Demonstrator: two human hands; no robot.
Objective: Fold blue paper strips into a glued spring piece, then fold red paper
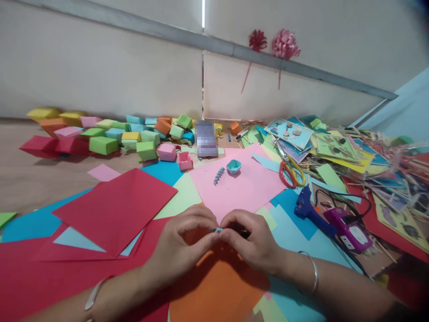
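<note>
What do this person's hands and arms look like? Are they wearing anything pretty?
The bare left hand and bare right hand have no gloves, and the forearms look mostly bare too. A shiny silver-coloured bangle with a flattened end is on the left wrist; a slim, curved silver-coloured bangle is on the right. I can't make out any rings.

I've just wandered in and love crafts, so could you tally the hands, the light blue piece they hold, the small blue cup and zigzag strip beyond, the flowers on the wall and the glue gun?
Hands, left and right: 2
Light blue piece: 1
Blue cup: 1
Zigzag strip: 1
Flowers: 2
Glue gun: 1
Total: 8
</note>
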